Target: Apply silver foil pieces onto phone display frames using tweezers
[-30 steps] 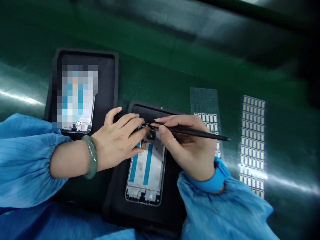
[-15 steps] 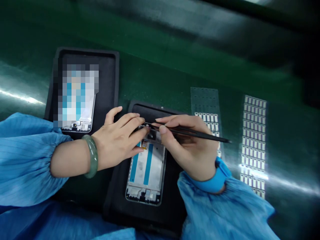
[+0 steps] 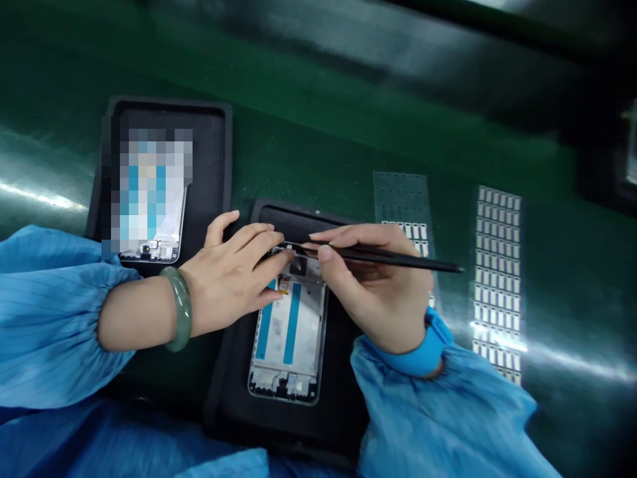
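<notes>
An opened phone frame (image 3: pixel 307 332) with two blue strips lies in a black tray (image 3: pixel 233 392) in front of me. My left hand (image 3: pixel 236 272) rests with spread fingers over its upper left edge, fingertips on or just above the frame. My right hand (image 3: pixel 375 285) grips black tweezers (image 3: pixel 398 257) between thumb and fingers. Their tips point left to the top of the frame, close to my left fingertips. Whether the tips pinch a part cannot be made out. A small orange flex connector (image 3: pixel 283 285) shows just below my left fingers.
Another black tray (image 3: pixel 227 153) at the left holds a second phone frame (image 3: pixel 172 226), partly blurred out. To the right lie a partly used sheet of small white pieces (image 3: pixel 401 192) and a fuller sheet (image 3: pixel 499 265), on a green tabletop (image 3: pixel 298 146).
The whole view has shifted slightly, so trays and sheets sit a little further left. The rear end of the tweezers has lowered slightly relative to my right hand; my left hand keeps its place.
</notes>
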Demonstrator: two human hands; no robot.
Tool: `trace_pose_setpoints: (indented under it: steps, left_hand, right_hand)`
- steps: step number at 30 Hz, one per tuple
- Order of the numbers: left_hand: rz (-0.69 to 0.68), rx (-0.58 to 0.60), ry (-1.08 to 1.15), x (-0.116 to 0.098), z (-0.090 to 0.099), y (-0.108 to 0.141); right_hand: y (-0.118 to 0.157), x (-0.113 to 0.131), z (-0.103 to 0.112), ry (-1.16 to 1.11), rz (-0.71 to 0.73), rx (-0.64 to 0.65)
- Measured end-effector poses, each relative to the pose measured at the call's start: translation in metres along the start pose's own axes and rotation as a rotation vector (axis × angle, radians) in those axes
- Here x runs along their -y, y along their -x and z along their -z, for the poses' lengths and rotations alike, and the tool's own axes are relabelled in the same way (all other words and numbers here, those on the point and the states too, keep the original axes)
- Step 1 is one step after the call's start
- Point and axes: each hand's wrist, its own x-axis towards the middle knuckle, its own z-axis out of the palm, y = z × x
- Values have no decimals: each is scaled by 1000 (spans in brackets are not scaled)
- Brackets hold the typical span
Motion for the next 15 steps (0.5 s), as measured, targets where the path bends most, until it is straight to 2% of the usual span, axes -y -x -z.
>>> trace_pose_setpoints:
  steps: [6, 15]
  left_hand:
    - [0, 1, -1, -1, 0, 0]
    - [2, -10, 11, 0, -1, 0]
  right_hand:
    - [0, 2, -1, 63, 52, 17]
    - [-5, 19, -6, 314, 132, 14]
